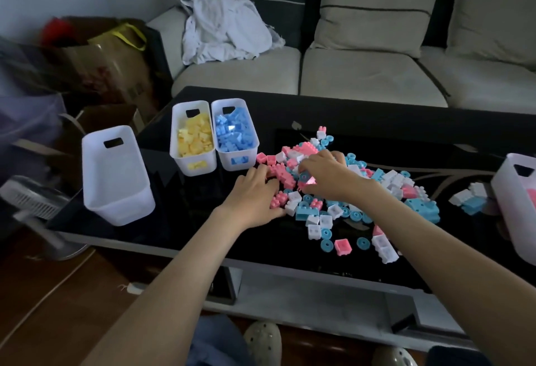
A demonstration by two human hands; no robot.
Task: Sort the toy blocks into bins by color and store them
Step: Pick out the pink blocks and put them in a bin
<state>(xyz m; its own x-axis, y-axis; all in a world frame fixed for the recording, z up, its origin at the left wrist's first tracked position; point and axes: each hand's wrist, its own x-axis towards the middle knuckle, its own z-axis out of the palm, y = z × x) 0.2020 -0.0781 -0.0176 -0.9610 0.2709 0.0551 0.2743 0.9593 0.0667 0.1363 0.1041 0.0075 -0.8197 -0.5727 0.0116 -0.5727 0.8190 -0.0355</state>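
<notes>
- Black glass table (203,220) carried the whole job, with four white bins and the loose blocks on it.
- Mixed pile (388,180) of pink, white and teal blocks sprawled across the middle and right of the table, so the sorting looked roughly half done.
- Empty bin (116,180) stood at the left, well apart from the pile.
- Yellow bin (197,165) and blue bin (237,161) stood touching side by side, both well filled, just beyond the pile's left end.
- Fourth bin (519,220) sat at the right edge, with something pink showing inside.
- Left hand (255,194) lay with its fingers spread fairly straight, pressing on the pink blocks (281,174) at the pile's near-left edge.
- Right hand (324,174) reached into the pile just beside the left one, fingers curled down; whether they held a block could not be told.
- Step in hand seemed to be gathering pink; the next move would need a firm grasp and a carry to the pink's bin.
</notes>
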